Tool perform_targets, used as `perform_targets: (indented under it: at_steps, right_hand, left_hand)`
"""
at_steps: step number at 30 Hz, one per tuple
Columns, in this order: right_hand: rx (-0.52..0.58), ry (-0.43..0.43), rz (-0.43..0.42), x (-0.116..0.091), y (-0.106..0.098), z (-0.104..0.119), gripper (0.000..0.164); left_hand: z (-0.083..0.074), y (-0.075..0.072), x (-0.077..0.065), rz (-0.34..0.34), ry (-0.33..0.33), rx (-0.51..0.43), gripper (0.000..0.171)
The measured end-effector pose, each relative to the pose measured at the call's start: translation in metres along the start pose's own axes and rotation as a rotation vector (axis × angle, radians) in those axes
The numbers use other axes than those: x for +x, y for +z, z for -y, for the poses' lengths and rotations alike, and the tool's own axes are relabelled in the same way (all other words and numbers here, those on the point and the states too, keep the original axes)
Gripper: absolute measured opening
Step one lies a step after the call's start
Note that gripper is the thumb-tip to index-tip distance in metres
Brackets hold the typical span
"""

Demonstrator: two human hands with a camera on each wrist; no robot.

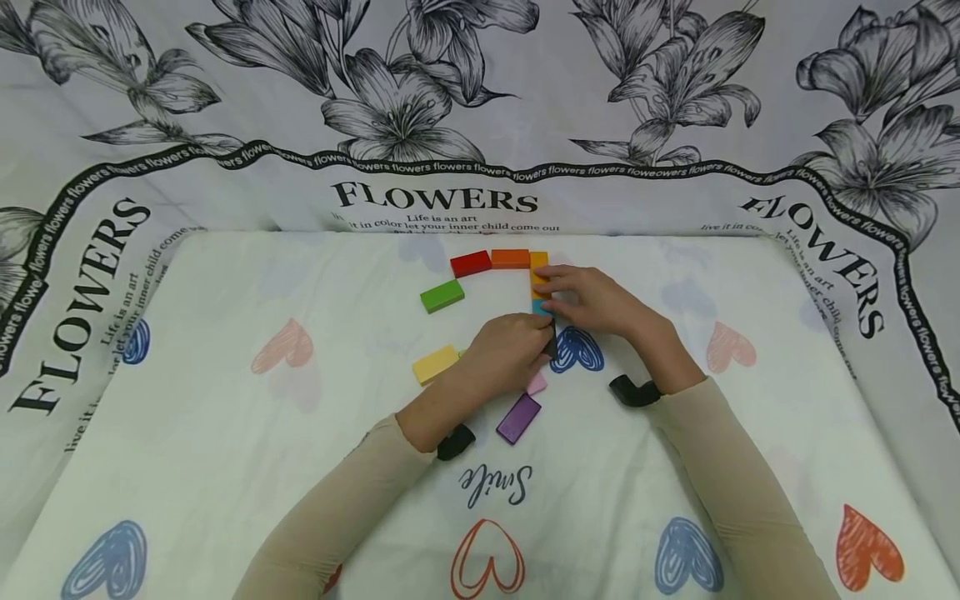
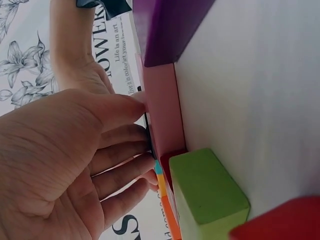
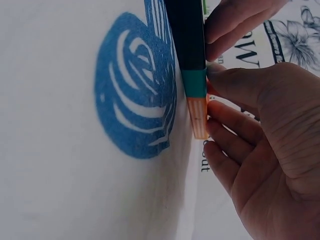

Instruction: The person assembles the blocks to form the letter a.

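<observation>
Near the centre of the frame, a person's two hands share one run of coloured blocks. The left hand (image 1: 504, 352) reaches from the lower left, its fingertips touching the black block (image 1: 554, 344) at its right; whether its grip pinches that block, the pictures do not tell. The right hand (image 1: 596, 298) reaches from the right, its grip loose, extended fingers against the amber block (image 1: 539, 262) and just by the blue block (image 1: 538, 307).

Alignment looks to be what matters: the black block's long axis runs nearly up and down the frame, its upper end against the blue one, which continues into the amber. The left hand appears better placed for the black block, the right for the pair above it.

Below the left hand, the pink block (image 1: 536, 383) shows only in part, and the purple block (image 1: 518, 418) lies slanted, upper end toward the right.
</observation>
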State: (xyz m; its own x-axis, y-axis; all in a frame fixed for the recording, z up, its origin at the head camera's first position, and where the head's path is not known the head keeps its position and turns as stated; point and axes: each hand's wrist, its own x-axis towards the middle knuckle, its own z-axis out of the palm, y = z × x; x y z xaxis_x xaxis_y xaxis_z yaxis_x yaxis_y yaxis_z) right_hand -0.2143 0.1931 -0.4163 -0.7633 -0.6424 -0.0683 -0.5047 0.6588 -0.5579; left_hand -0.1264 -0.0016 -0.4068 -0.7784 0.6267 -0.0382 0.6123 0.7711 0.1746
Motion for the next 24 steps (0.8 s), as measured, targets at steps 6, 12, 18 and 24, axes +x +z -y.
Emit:
perform_targets:
  at_steps: [6,12,18,24]
  right_hand:
    - [-0.009,0.008,0.002,-0.004,-0.002,-0.001,0.039]
    - [-0.004,0.005,-0.003,-0.007,-0.003,-0.002,0.039]
    - [0.016,-0.005,-0.009,-0.008,-0.002,-0.003,0.039]
    - [0.035,-0.044,-0.022,-0.002,0.002,-0.002,0.038]
  left_hand:
    - [-0.002,-0.001,0.002,0.028,-0.011,-0.035,0.035]
    - [-0.004,-0.003,0.002,0.039,-0.016,-0.036,0.041]
    - [-0.003,-0.005,-0.001,0.017,0.006,-0.047,0.038]
    - [0.011,-0.015,-0.010,0.008,-0.051,-0.123,0.044]
